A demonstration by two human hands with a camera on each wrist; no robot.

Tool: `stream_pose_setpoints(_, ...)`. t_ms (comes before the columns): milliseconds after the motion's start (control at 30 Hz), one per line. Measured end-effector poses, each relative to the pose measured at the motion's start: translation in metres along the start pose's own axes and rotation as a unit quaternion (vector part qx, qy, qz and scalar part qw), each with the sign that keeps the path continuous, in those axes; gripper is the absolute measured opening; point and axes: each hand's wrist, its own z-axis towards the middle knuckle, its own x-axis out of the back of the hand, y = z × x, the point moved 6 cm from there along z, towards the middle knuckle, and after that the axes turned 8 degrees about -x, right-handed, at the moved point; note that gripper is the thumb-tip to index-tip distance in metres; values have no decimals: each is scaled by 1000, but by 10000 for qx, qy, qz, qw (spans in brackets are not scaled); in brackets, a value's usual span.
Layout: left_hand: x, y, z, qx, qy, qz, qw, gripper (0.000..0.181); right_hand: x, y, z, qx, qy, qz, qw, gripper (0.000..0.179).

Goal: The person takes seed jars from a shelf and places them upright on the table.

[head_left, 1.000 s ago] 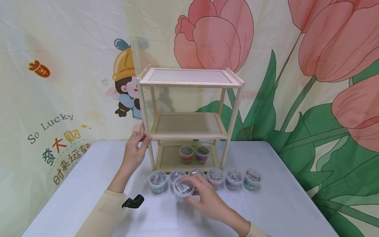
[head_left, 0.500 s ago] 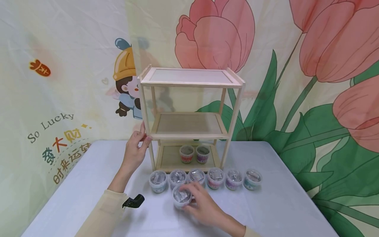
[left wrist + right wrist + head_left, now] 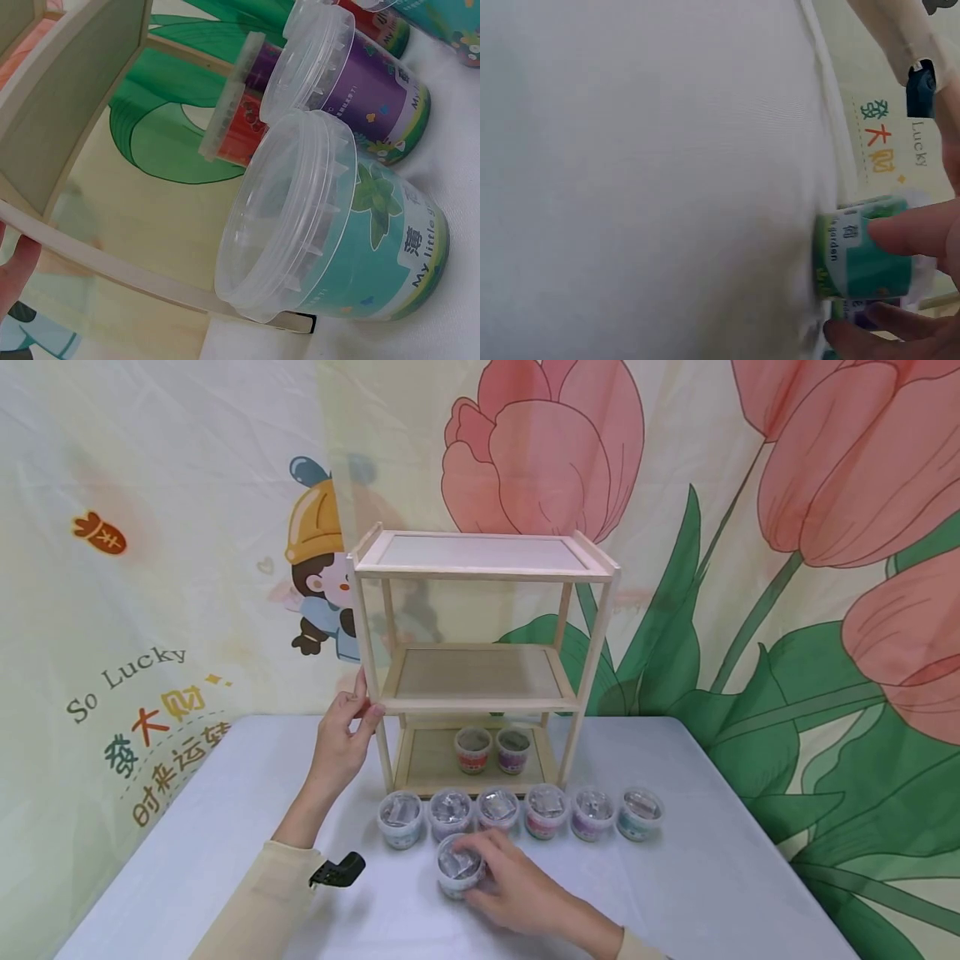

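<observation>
My left hand [image 3: 343, 735] grips the left front post of a three-tier wooden shelf [image 3: 480, 703], level with its middle tier. In front of the shelf, my right hand [image 3: 521, 893] holds a small clear-lidded plastic tub [image 3: 459, 866] between thumb and fingers. The right wrist view shows the tub's teal label [image 3: 877, 262] under the thumb, with the tub upright close over the white cloth. Behind it several similar tubs stand in a row, among them a teal tub [image 3: 390, 232] at the left end and a purple tub [image 3: 375, 94] beside it.
On the shelf's bottom tier stand a red tub [image 3: 473, 752] and a purple-labelled tub [image 3: 513, 752]. A white cloth [image 3: 712, 877] covers the table. Behind hangs a curtain [image 3: 187, 568] printed with tulips and a cartoon figure. A black device [image 3: 339, 869] sits at my left wrist.
My right hand has brought the tub slightly toward me and down, away from the row. My left hand stays on the shelf post.
</observation>
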Motion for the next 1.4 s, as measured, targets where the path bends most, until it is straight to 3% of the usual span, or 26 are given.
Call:
stream_pose_setpoints(133, 1, 0, 0, -6, 9, 11, 10000, 63, 20, -6, 0, 43, -333, -106, 9994, 66)
stream_pose_setpoints(233, 1, 0, 0, -24, 3, 16, 10000, 64, 39, -7, 6, -66, -320, 206, 9993, 64)
stream_pose_setpoints(400, 1, -1, -1, -57, -10, 21, 10000, 63, 74, -5, 27, -21, 130, 839, 9964, 58)
stream_pose_setpoints(600, 2, -1, -3, -100, 43, 25, 9999, 66, 98, 3, 61, 112, 950, 546, 9939, 57)
stream_pose_setpoints(733, 2, -1, -4, -57, 17, -19, 10000, 67, 100, 12, 83, -137, 1224, 220, 9921, 57)
stream_pose_setpoints(900, 1, 0, -4, -42, 28, -67, 10000, 67, 95, 17, 102, -340, 1262, -111, 9914, 59)
stream_pose_setpoints(1400, 0, -2, -1, -46, 40, -8, 10000, 65, 72, 34, 129, -958, 984, -362, 9899, 67)
